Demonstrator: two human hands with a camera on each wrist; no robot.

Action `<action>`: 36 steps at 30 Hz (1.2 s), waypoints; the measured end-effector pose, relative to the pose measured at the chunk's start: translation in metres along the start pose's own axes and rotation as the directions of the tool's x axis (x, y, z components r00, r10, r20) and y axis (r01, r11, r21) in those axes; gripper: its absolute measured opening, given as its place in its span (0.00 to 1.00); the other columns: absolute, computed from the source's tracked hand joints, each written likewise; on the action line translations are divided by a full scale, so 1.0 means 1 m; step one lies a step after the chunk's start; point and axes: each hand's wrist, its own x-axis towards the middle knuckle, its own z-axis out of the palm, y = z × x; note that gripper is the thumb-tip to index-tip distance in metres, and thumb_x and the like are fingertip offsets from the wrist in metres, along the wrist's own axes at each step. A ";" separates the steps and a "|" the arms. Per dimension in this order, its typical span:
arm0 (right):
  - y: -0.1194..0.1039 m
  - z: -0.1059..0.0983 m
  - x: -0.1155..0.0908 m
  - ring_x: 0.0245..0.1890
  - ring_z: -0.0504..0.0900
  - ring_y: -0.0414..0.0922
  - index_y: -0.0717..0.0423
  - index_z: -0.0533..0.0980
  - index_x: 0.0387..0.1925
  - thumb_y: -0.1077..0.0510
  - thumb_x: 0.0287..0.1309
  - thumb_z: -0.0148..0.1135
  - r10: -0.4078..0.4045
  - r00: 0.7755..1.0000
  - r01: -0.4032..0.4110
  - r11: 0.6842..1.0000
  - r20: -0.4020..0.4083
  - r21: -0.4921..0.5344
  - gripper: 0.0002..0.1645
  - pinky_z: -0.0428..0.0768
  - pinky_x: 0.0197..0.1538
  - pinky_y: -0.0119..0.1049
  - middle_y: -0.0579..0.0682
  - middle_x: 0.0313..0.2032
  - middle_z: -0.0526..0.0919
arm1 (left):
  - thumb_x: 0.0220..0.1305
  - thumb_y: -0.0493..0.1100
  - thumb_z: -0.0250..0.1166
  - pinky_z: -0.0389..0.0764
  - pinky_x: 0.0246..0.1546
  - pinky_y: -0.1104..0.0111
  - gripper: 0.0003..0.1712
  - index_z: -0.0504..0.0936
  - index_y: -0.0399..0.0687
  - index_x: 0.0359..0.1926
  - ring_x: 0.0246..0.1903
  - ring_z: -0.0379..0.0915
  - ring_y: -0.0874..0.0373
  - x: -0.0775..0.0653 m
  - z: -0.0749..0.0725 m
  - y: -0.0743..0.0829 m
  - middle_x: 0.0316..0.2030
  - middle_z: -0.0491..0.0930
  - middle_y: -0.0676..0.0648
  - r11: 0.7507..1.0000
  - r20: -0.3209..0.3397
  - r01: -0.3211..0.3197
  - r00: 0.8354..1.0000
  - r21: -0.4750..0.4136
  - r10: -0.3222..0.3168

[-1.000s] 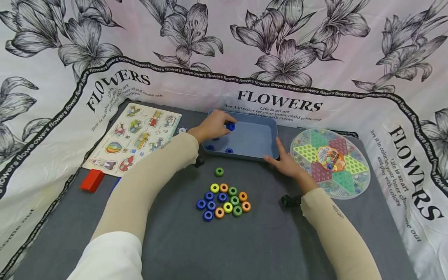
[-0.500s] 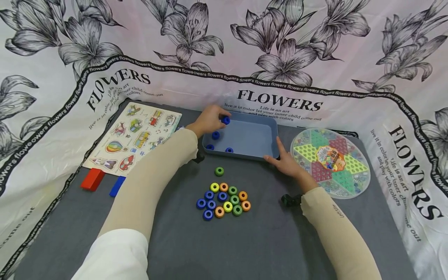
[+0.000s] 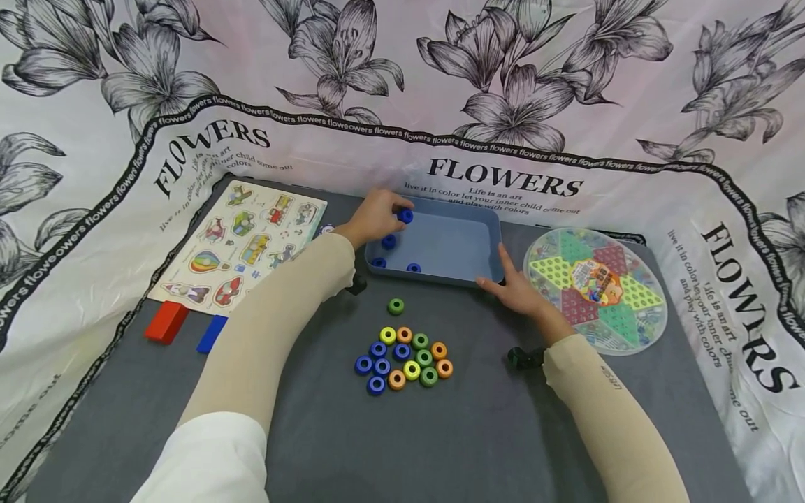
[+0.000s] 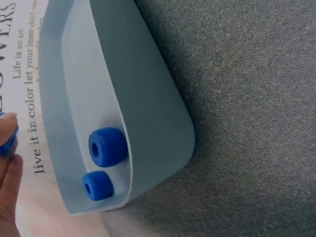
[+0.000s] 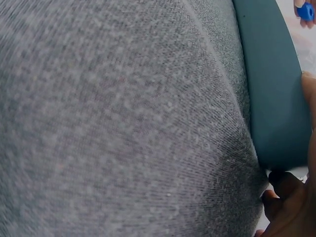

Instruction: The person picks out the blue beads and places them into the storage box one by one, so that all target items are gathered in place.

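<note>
My left hand (image 3: 375, 215) pinches a blue bead (image 3: 405, 216) between thumb and fingers, above the far left part of the blue-grey tray (image 3: 449, 241). At the left edge of the left wrist view, the same bead (image 4: 7, 140) shows beside the fingertips. Inside the tray, along its left and front walls, lie a blue bead (image 3: 388, 242), another blue bead (image 3: 379, 263) and a third blue bead (image 3: 413, 268). My right hand (image 3: 518, 290) grips the tray's front right corner, thumb at the front wall and fingers along the right side.
Yellow, orange, green and blue beads (image 3: 402, 351) lie clustered before the tray, a green bead (image 3: 395, 306) apart. Left are a picture puzzle board (image 3: 233, 244), a red block (image 3: 166, 323) and a blue block (image 3: 211, 334). Right lies a round game board (image 3: 594, 290).
My left hand has shifted a little left and back with the blue bead, uncovering another bead in the tray and the blue block. My right hand stays on the tray.
</note>
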 end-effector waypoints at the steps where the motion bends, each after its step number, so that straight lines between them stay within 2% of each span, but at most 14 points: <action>1: 0.000 0.000 0.000 0.68 0.36 0.71 0.41 0.22 0.70 0.32 0.59 0.49 -0.003 1.000 0.003 1.000 0.000 0.003 0.58 0.46 0.66 0.66 0.59 0.73 0.32 | 0.53 0.38 0.68 0.78 0.48 0.66 0.25 0.78 0.46 0.55 0.50 0.76 0.56 0.000 -0.001 0.002 0.52 0.80 0.47 1.000 -0.005 -0.010 1.000 -0.011 0.010; 6: 0.000 -0.001 0.002 0.69 0.35 0.70 0.42 0.22 0.70 0.31 0.59 0.48 -0.007 1.000 0.007 1.000 -0.007 0.010 0.58 0.46 0.66 0.66 0.58 0.73 0.31 | 0.56 0.37 0.66 0.73 0.57 0.66 0.25 0.76 0.45 0.57 0.57 0.72 0.56 0.002 -0.007 0.013 0.55 0.77 0.48 0.996 -0.052 -0.077 0.996 -0.050 0.074; 10: -0.001 -0.002 0.001 0.69 0.34 0.70 0.40 0.21 0.70 0.30 0.58 0.47 -0.004 1.000 0.004 1.000 -0.007 0.005 0.58 0.46 0.66 0.66 0.57 0.73 0.30 | 0.56 0.40 0.67 0.72 0.58 0.65 0.23 0.79 0.47 0.54 0.57 0.71 0.55 0.000 -0.014 0.027 0.54 0.78 0.47 0.988 -0.081 -0.154 0.985 0.016 0.155; 12: -0.001 -0.003 0.000 0.69 0.34 0.70 0.39 0.21 0.70 0.30 0.58 0.47 0.001 1.000 -0.001 1.000 -0.007 0.005 0.57 0.45 0.66 0.66 0.56 0.73 0.30 | 0.56 0.40 0.66 0.71 0.59 0.64 0.21 0.80 0.46 0.52 0.57 0.72 0.55 -0.005 -0.014 0.034 0.53 0.79 0.47 0.971 -0.064 -0.230 0.970 0.069 0.235; 14: -0.001 -0.003 -0.001 0.69 0.34 0.70 0.40 0.21 0.70 0.31 0.59 0.47 0.002 1.000 -0.002 1.000 -0.010 0.002 0.57 0.46 0.66 0.66 0.56 0.73 0.30 | 0.56 0.40 0.66 0.72 0.57 0.63 0.19 0.81 0.46 0.50 0.54 0.74 0.54 -0.014 -0.010 0.041 0.51 0.80 0.47 0.933 0.006 -0.336 0.941 0.130 0.338; 15: 0.000 -0.003 -0.002 0.69 0.35 0.70 0.40 0.21 0.70 0.31 0.59 0.48 0.004 1.000 -0.004 1.000 -0.011 -0.001 0.57 0.46 0.66 0.67 0.56 0.73 0.30 | 0.56 0.39 0.65 0.73 0.57 0.63 0.18 0.82 0.45 0.49 0.53 0.75 0.54 -0.020 -0.007 0.044 0.50 0.81 0.47 0.903 0.056 -0.400 0.916 0.155 0.397; 16: 0.000 -0.004 -0.003 0.69 0.35 0.70 0.41 0.21 0.70 0.31 0.59 0.48 0.004 1.000 -0.004 1.000 -0.012 -0.005 0.57 0.46 0.66 0.66 0.57 0.73 0.30 | 0.56 0.38 0.65 0.73 0.56 0.63 0.16 0.82 0.45 0.48 0.52 0.75 0.54 -0.027 -0.004 0.046 0.48 0.81 0.47 0.864 0.114 -0.474 0.880 0.173 0.460; 19: 0.000 -0.003 -0.003 0.68 0.36 0.71 0.41 0.21 0.70 0.31 0.59 0.48 0.003 1.000 -0.003 1.000 -0.010 -0.014 0.57 0.47 0.66 0.66 0.58 0.73 0.31 | 0.55 0.37 0.65 0.76 0.51 0.65 0.15 0.83 0.46 0.45 0.47 0.77 0.57 -0.052 0.007 0.054 0.45 0.81 0.49 0.744 0.340 -0.649 0.744 0.161 0.575; 22: -0.001 -0.003 -0.002 0.68 0.35 0.71 0.40 0.21 0.70 0.30 0.59 0.47 -0.002 1.000 0.002 1.000 0.000 -0.014 0.57 0.46 0.66 0.66 0.58 0.73 0.31 | 0.54 0.35 0.63 0.77 0.50 0.66 0.16 0.83 0.47 0.45 0.47 0.77 0.58 -0.080 0.015 0.062 0.46 0.81 0.50 0.657 0.566 -0.746 0.589 0.107 0.577; 24: -0.002 -0.003 -0.003 0.68 0.35 0.71 0.39 0.21 0.70 0.31 0.59 0.47 -0.003 1.000 0.003 1.000 -0.003 -0.011 0.57 0.46 0.66 0.66 0.58 0.73 0.31 | 0.54 0.34 0.63 0.76 0.52 0.66 0.16 0.84 0.49 0.45 0.48 0.76 0.58 -0.095 0.020 0.066 0.47 0.80 0.51 0.622 0.673 -0.779 0.505 0.084 0.541; 25: -0.002 -0.003 -0.003 0.68 0.35 0.71 0.39 0.21 0.70 0.31 0.59 0.47 -0.003 1.000 0.003 1.000 -0.007 -0.013 0.57 0.46 0.66 0.67 0.58 0.73 0.31 | 0.53 0.34 0.62 0.76 0.52 0.66 0.17 0.84 0.49 0.45 0.49 0.75 0.59 -0.101 0.023 0.067 0.47 0.80 0.52 0.602 0.708 -0.794 0.471 0.082 0.525; 26: -0.001 -0.004 -0.003 0.68 0.35 0.71 0.39 0.21 0.70 0.31 0.59 0.47 -0.003 1.000 0.003 1.000 -0.012 -0.015 0.57 0.46 0.65 0.67 0.59 0.73 0.32 | 0.53 0.33 0.62 0.76 0.52 0.65 0.17 0.84 0.50 0.44 0.49 0.75 0.58 -0.106 0.025 0.068 0.47 0.80 0.52 0.584 0.736 -0.807 0.445 0.083 0.510; 28: -0.001 -0.004 -0.003 0.68 0.37 0.72 0.40 0.21 0.70 0.32 0.60 0.48 -0.004 1.000 0.003 1.000 -0.024 -0.018 0.57 0.47 0.65 0.67 0.60 0.73 0.33 | 0.53 0.31 0.59 0.76 0.51 0.65 0.17 0.85 0.51 0.42 0.48 0.74 0.59 -0.113 0.032 0.067 0.45 0.80 0.53 0.556 0.768 -0.825 0.420 0.101 0.484; 36: -0.003 0.000 -0.003 0.68 0.37 0.71 0.42 0.23 0.71 0.31 0.59 0.48 -0.007 1.000 0.007 1.000 -0.020 -0.017 0.57 0.48 0.65 0.67 0.60 0.73 0.33 | 0.59 0.35 0.60 0.71 0.36 0.71 0.12 0.84 0.54 0.40 0.35 0.65 0.61 -0.124 0.057 0.052 0.38 0.74 0.52 0.418 0.802 -0.897 0.355 0.147 0.480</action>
